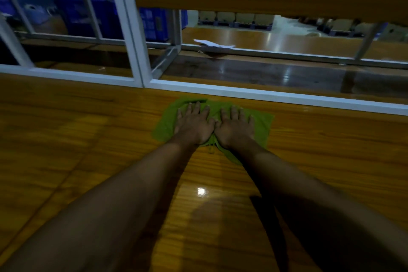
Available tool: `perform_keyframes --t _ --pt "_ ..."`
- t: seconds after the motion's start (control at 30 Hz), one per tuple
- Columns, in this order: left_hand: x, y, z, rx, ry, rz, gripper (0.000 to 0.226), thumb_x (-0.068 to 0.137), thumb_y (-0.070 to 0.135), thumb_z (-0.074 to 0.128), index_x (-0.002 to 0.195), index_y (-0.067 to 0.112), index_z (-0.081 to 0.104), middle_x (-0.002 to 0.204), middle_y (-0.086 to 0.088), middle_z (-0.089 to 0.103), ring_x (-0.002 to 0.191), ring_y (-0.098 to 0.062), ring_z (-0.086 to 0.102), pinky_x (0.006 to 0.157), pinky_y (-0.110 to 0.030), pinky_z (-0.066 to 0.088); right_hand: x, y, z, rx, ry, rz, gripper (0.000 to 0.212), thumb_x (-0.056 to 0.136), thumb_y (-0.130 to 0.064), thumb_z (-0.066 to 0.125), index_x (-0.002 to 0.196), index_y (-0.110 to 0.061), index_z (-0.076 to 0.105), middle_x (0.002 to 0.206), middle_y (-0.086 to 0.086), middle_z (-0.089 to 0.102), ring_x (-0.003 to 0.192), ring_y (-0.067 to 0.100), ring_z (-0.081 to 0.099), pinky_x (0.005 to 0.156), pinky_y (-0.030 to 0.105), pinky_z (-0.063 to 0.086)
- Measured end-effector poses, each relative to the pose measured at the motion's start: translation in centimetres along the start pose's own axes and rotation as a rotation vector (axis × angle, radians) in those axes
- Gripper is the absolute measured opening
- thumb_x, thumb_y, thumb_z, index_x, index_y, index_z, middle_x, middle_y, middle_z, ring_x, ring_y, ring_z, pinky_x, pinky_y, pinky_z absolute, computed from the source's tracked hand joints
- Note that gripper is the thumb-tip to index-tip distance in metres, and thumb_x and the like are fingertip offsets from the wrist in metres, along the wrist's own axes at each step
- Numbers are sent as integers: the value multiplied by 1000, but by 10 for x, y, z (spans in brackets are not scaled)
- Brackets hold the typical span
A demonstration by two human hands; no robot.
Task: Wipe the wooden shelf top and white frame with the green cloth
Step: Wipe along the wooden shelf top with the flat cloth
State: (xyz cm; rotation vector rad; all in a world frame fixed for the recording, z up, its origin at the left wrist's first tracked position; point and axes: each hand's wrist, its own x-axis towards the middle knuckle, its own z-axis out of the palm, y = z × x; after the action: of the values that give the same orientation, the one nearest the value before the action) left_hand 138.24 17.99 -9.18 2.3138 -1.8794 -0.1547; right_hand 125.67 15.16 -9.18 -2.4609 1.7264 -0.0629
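Both hands lie flat, fingers spread and straight: the left hand (193,123) and right hand (235,127) side by side, thumbs nearly touching, pressing the cloth (262,125) onto the shelf top (88,139). The cloth sits at the far edge, just near of the white frame (242,93). To wipe well, I'd keep the palms' weight even so the cloth stays spread, sweep along the grain in overlapping passes, then run its far edge along the frame.

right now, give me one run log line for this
left hand: flat on cloth | right hand: flat on cloth | cloth: spread on shelf top, far edge by white frame
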Motion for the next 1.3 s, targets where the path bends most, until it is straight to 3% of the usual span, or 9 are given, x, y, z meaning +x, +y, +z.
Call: perform_keyframes --t 0.27,0.6,0.8,1.3 --pt "-41 -50 -8 -7 8 -62 59 102 50 16 156 28 13 164 -4 0 150 -26 -3 119 -51 -3 -23 -53 9 -9 -16 -97 62 102 -54 10 158 -28 5 165 6 -4 151 28 -7 119 55 -4" --pt "-77 -17 -7 39 -22 -159 63 101 53 13 157 26 4 164 -7 -7 150 -27 -7 119 -53 -2 -52 -28 8 27 -25 -212 58 103 -49 11 158 -30 4 165 3 -5 151 23 -10 120 51 -4" --pt "-45 59 8 57 -6 -109 65 101 53 13 157 21 7 164 -12 -1 150 -32 -3 118 -56 0 -38 53 -5 13 13 -167 58 103 -48 11 158 -29 8 166 4 -1 152 25 -5 120 52 -1" --pt "51 335 59 49 -68 167 65 100 49 17 157 19 8 164 -11 -3 150 -29 -3 118 -56 -1 -23 335 -42 -2 56 156 59 103 -49 14 158 -28 9 166 3 0 152 24 -2 120 52 0"
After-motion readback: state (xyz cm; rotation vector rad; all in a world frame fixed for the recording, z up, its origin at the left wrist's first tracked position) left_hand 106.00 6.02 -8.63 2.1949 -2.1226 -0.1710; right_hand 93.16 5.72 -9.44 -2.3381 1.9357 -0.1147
